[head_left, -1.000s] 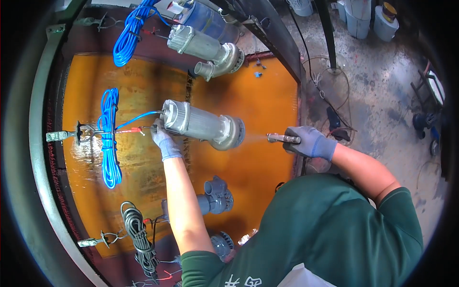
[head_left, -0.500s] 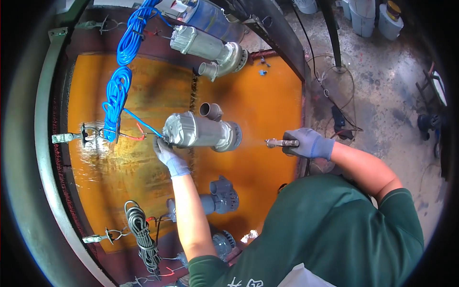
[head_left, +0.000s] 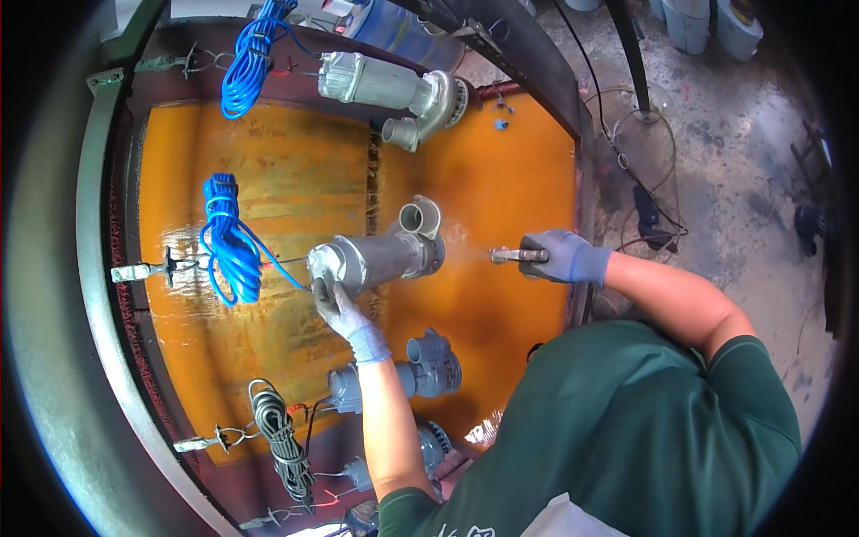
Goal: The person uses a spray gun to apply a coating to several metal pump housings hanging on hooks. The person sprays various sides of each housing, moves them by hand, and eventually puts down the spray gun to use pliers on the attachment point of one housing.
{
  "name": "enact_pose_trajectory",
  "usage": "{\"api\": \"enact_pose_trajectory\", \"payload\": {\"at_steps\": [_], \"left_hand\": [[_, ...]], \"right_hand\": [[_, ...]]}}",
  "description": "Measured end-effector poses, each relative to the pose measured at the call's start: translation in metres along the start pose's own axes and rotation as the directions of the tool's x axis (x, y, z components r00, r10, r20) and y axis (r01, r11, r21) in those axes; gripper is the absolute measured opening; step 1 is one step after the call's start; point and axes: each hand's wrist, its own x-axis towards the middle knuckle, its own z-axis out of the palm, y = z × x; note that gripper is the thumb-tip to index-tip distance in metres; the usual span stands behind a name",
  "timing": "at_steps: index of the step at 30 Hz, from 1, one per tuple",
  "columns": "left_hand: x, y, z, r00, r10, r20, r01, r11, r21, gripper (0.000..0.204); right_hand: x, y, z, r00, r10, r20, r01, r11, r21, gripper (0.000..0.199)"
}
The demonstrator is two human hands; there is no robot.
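We see the left hand (head_left: 338, 304) in a grey glove, fingers wrapped on the left end of the grey pump (head_left: 376, 259), which hangs over the orange panel (head_left: 501, 179). The pump's long axis runs left-right, outlet pipe at its right end pointing up. Our right hand (head_left: 565, 257), fingers clenched around the spray gun (head_left: 512, 256), sits to the pump's right, nozzle aimed at that right end, mist between them. Left hand is nearer, touching. Blue cable coil (head_left: 228, 242) hangs just left of the pump. Another grey pump (head_left: 394, 89) above, a blue-grey one (head_left: 420, 371) below. No labels readable.
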Motion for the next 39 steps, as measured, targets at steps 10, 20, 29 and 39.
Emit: {"api": "enact_pose_trajectory", "payload": {"at_steps": [10, 20, 29, 39], "left_hand": [[0.023, -0.017, -0.015, 0.997, 0.015, 0.082, -0.029, 0.984, 0.176, 0.047], [0.08, -0.03, -0.013, 0.988, -0.042, 0.145, -0.024, 0.904, 0.426, 0.06], [0.121, -0.022, 0.025, 0.985, -0.167, 0.045, 0.128, 0.877, 0.463, 0.067], [0.148, -0.044, 0.047, 0.96, -0.279, -0.003, 0.276, 0.95, 0.146, 0.08]], "right_hand": [[0.01, 0.039, 0.02, 0.997, -0.064, 0.033, 0.065, 0.997, -0.035, 0.029], [0.006, 0.063, 0.024, 0.999, -0.029, -0.028, 0.029, 1.0, -0.008, 0.03], [0.005, 0.053, -0.02, 0.999, 0.03, 0.024, -0.028, 0.997, -0.077, 0.029], [-0.003, 0.036, -0.046, 0.987, 0.104, -0.125, -0.092, 0.991, 0.096, 0.029]]}}
